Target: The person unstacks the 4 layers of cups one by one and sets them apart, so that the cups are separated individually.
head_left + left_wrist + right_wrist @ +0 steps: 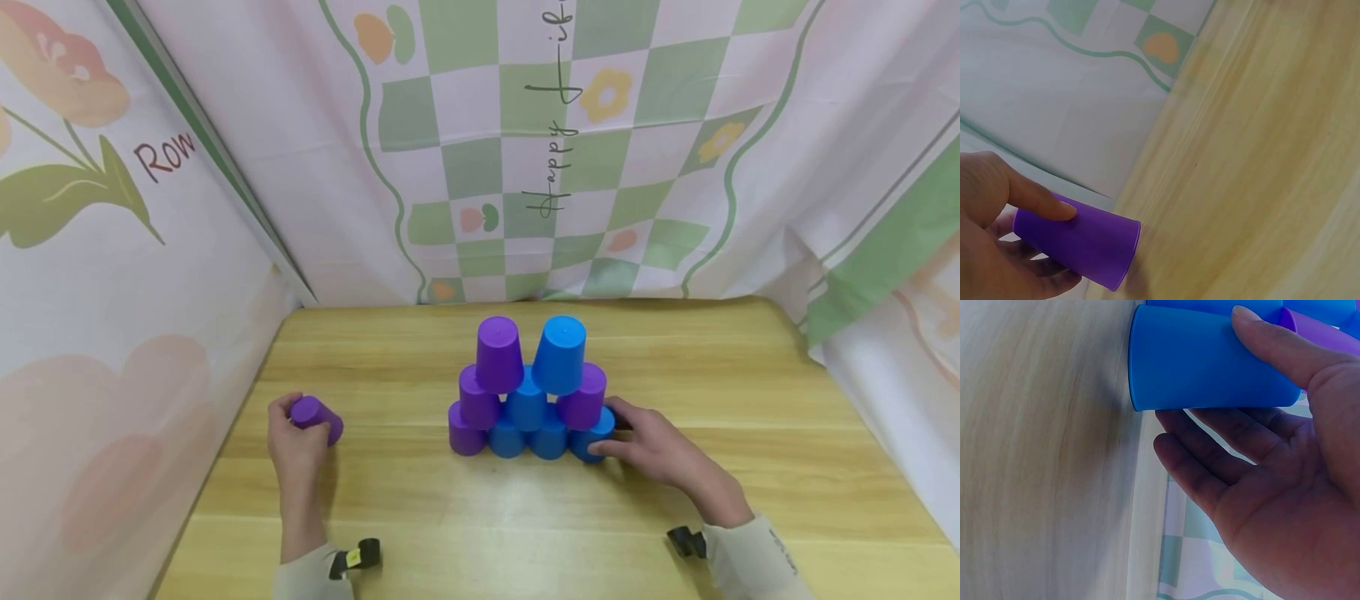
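Left hand [295,446] pinches tilted purple cup [318,419] at left of tabletop [412,517], well apart from three-tier cup stack [527,404]. Right hand [663,448] curves round bottom tier's rightmost blue cup [587,439], thumb touching its side.

A: Where's the cup stack [527,410]?
B: About midway across the worktop [420,517]: four along the bottom, three on those, two on top.
A: And beside it?
B: A single cup [312,412] well apart to its left, in the left hand [297,443]; the right hand [658,446] around the bottom row's right-end cup [588,435].
A: Behind?
B: Cloth [540,167], beyond the worktop's far edge.
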Demonstrator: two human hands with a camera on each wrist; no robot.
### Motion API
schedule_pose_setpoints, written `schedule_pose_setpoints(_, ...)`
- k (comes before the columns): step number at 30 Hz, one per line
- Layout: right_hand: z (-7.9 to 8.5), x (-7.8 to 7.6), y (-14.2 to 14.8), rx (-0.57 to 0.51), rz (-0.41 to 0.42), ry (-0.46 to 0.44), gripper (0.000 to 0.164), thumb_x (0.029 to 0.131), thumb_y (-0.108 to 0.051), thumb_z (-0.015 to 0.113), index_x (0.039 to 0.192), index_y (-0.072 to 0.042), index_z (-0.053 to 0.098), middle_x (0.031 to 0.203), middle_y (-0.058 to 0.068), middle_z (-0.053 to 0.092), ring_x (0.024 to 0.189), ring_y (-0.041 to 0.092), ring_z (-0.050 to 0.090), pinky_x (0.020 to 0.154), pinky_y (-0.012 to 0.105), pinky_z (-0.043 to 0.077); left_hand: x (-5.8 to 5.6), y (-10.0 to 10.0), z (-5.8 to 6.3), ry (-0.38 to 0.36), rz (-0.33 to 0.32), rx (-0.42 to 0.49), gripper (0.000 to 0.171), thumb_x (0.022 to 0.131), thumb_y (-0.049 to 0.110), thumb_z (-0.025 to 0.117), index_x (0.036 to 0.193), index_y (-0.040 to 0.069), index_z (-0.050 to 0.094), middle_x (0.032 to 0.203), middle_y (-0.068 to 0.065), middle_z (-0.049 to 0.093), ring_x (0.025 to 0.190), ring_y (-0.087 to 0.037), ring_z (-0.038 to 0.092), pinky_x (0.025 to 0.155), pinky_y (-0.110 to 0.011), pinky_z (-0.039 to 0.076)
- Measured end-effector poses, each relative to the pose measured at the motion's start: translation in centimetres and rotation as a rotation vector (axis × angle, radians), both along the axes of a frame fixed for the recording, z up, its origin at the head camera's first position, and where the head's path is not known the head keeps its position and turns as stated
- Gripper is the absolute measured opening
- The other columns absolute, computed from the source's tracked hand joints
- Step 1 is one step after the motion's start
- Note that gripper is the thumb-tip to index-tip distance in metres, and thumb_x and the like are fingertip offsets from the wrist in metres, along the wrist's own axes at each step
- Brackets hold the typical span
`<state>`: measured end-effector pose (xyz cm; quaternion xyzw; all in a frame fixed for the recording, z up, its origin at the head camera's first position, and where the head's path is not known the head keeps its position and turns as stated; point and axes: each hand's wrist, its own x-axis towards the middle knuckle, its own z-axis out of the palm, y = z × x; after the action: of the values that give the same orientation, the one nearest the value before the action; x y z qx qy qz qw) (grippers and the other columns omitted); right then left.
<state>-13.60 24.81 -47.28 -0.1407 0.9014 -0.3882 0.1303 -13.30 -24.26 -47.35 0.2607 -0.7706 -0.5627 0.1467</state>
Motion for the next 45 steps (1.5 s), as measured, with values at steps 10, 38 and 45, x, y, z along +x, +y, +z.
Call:
schedule_pose_setpoints(10,0.1,0.0,0.1,-0.005,-0.002,-0.003,0.063,0.098,-0.038,0.075,0.147,-0.006,0.054,0.142,0.020,0.064,0.131,0.045,0.061,0.108,0.063,0.052,0.3,0.2,1.5,-0.014,-0.011,-0.003,0.093,0.076,-0.018,0.061,0.161,0.002,0.029,0.165,-0.029,0.033,0.148,-0.054,0.036,0.120,-0.069,0.035)
schedule_pose_setpoints(38,-0.4,0.0,0.2,-0.026,0.006,0.015,0.058,0.098,-0.037,0.076,0.144,-0.008,0.056,0.140,0.017,0.067,0.128,0.041,0.064,0.107,0.062,0.053,1.8,5.1,9.8,0.429,-0.095,-0.042,0.064,0.088,-0.014,0.069,0.147,-0.003,0.047,0.153,-0.009,0.050,0.156,-0.026,0.037,0.126,-0.032,0.034)
schedule_pose_setpoints(45,-0.4,0.0,0.3,-0.023,-0.001,0.009,0.057,0.098,-0.038,0.076,0.143,-0.009,0.057,0.139,0.016,0.067,0.128,0.041,0.065,0.106,0.061,0.054,1.8,6.9,10.6,0.481,-0.233,-0.010,0.052,0.093,-0.012,0.068,0.142,-0.005,0.054,0.137,-0.003,0.058,0.142,-0.026,0.052,0.122,-0.023,0.038)
